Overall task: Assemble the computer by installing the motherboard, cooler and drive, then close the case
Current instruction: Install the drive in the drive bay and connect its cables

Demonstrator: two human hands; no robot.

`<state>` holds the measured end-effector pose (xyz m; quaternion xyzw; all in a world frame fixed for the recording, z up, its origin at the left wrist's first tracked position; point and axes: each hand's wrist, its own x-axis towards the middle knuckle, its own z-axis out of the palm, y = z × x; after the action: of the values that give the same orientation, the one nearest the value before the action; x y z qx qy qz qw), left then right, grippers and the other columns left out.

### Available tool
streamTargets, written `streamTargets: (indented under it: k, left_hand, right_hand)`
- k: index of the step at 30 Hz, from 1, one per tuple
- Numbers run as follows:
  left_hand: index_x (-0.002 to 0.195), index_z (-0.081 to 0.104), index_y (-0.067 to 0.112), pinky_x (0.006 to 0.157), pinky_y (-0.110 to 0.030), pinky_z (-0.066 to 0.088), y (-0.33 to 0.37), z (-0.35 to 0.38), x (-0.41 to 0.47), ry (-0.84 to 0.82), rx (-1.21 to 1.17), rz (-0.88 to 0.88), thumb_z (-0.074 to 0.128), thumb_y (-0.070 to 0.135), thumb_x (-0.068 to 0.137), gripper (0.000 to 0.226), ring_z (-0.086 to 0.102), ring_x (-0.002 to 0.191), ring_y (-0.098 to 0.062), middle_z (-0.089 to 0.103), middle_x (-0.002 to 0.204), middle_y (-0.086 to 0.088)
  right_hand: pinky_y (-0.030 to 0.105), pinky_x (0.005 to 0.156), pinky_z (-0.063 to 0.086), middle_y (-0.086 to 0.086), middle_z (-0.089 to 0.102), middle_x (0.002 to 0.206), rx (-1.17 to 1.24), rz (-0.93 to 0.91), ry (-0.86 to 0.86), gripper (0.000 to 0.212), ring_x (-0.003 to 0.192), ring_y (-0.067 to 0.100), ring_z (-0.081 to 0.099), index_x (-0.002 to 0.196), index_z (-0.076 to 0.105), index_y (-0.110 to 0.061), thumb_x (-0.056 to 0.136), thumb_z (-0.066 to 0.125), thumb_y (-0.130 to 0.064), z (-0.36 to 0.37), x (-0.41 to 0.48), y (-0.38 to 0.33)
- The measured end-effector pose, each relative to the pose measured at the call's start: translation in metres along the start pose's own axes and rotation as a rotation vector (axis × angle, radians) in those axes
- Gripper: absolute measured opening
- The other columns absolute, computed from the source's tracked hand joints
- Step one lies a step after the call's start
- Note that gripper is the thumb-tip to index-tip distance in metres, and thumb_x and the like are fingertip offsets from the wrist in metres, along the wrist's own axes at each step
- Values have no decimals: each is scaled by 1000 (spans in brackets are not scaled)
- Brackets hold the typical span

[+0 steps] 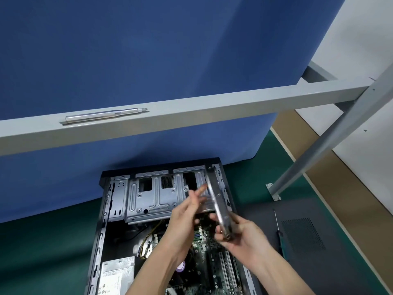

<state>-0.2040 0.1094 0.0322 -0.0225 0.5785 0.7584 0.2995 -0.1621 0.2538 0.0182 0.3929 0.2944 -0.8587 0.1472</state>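
**Drive held on edge above the open case**

At the near edge, a boxy grey metal power supply (117, 275) with a printed label is seen in the left part of the case. Beside it lies the green motherboard (204, 243), dense with slots and small components.

Above the board, the drive (217, 205) is held in the air on its thin edge. It is a flat rectangular slab with a shiny metallic rim. Its near end is gripped by the right hand (240, 233), whose fingers and thumb are curled round it. The left hand (187, 211) is laid against the drive's left face with its fingers straight and slightly spread. The drive's long axis runs away from the person, leaning slightly left. Its far end points toward the far right corner of the case (102, 220).

Further in, the stamped, ribbed sheet-metal drive cage (153, 196) is fixed across the case. To the right, a dark side panel (302, 235) with a perforated vent lies flat on the green mat (42, 252). A thin screwdriver (278, 231) rests on the panel.

Beyond, a silver pen-shaped screwdriver (106, 116) lies along a smooth grey beam (212, 105), backed by a blue fabric partition (127, 50).
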Motion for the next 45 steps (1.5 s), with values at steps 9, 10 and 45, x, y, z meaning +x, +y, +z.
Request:
streamTargets:
  k: [9,10,45]
  left_hand:
    - [109,59,6,50,-30,55,5,6,7,162,-137,-5,79,19,74,42,71,73,-31,72,93,-17]
    - [110,59,6,58,-34,58,4,2,8,182,-159,11,77,18,76,40,71,80,-33,72,94,-17]
    - [120,54,15,73,-31,55,-74,-37,-32,293,-72,-273,68,0,82,43,70,87,-22,71,96,-11]
  right_hand:
    - [38,59,57,30,67,97,-174,95,-276,29,72,39,67,98,72,3,91,53,-19,3,-8,16]
    - [40,65,58,28,67,105,-227,64,-250,29,83,42,69,105,71,0,92,53,-19,0,-8,13]
    - [48,59,59,2,37,147,-618,-184,163,71,102,31,65,147,34,-25,87,70,-14,-38,-4,63]
